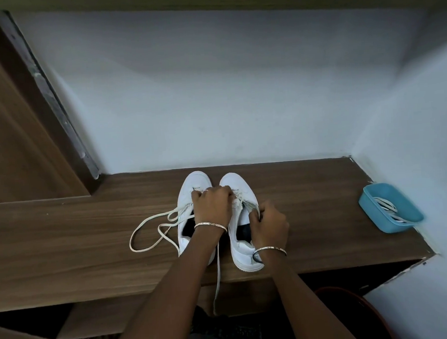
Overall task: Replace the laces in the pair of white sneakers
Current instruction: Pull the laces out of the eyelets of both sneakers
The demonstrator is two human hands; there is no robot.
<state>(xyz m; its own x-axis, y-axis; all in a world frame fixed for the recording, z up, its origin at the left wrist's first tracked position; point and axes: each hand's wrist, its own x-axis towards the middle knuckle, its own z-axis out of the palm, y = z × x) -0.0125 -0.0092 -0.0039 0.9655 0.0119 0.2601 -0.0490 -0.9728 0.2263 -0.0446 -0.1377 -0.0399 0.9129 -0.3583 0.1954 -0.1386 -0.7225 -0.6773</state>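
Wooden tabletop [64, 231], pale blue wall [226, 103], brown door [5, 130]

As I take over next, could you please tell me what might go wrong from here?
A lace end hangs over the desk edge beside the left forearm; snagging it might drag a sneaker off. The loose loops beside the left sneaker might knot. The left hand and right hand both grip the right sneaker's lace; a hard pull might tip that sneaker.

The wooden counter [64, 231] bears two white sneakers [195, 181] side by side. A lace [148, 234] trails loose at nine o'clock, a blue tray [365, 202] at three.
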